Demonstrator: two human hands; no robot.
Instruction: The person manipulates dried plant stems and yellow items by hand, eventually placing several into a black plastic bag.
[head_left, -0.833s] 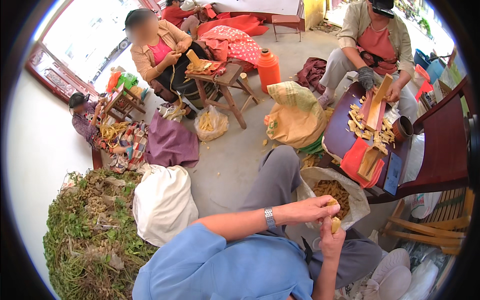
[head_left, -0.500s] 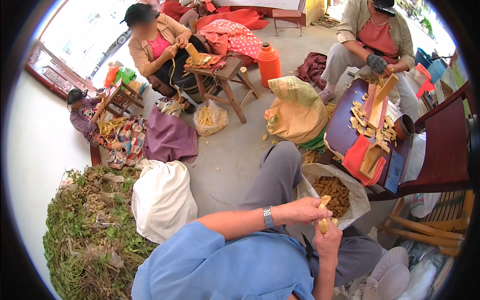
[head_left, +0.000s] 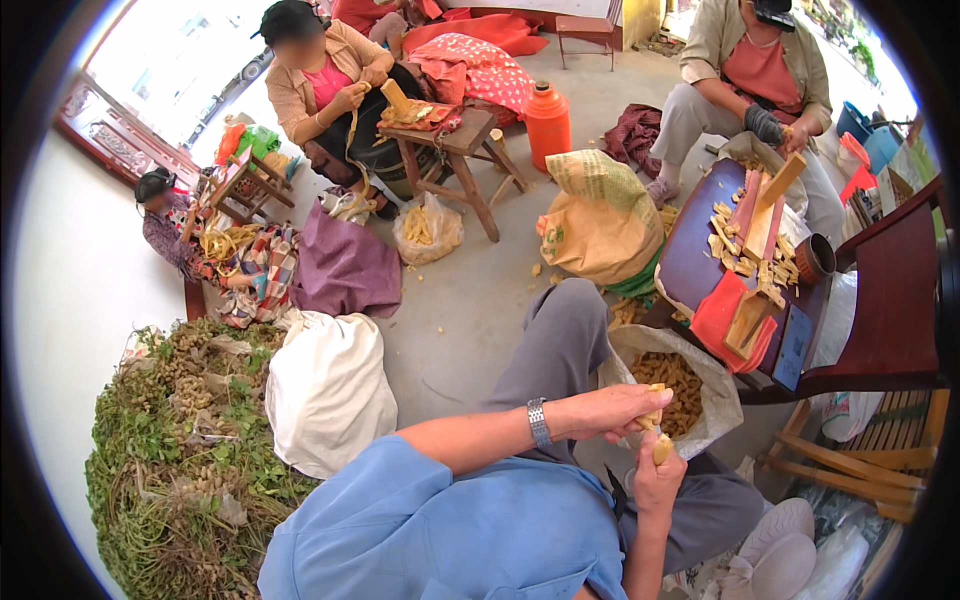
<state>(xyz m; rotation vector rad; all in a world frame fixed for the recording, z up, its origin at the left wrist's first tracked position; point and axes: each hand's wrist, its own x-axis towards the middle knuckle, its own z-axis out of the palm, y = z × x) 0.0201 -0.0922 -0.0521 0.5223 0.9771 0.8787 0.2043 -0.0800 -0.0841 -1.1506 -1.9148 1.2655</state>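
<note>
- Since the earlier frames both hands sit a touch lower and nearer the body, the pale piece now parted into two bits between them; the white sack of shelled pieces has not shifted.
- Left hand (head_left: 615,410): a metal-band wristwatch (head_left: 539,423) on the wrist, fingers curled together and pinched on a small pale yellow husk piece (head_left: 655,392) at the fingertips.
- Right hand (head_left: 655,482): raised from below, thumb and fingers clamped on a short yellow-tan pod piece (head_left: 662,447), which stands up out of the fingertips, just under the left hand's piece.
- Open white plastic sack (head_left: 725,395): filled with tan shelled pieces, just beyond both hands, beside the grey-trousered knee.
- Dark wooden table (head_left: 690,262): carries scattered pale pieces, a red cloth and wooden slats.
- Tied white cloth sack (head_left: 325,385): well to the left, beside a heap of green uprooted plants (head_left: 180,450).
- Other people sit beyond, working at a small wooden stool (head_left: 460,150) and the table.
</note>
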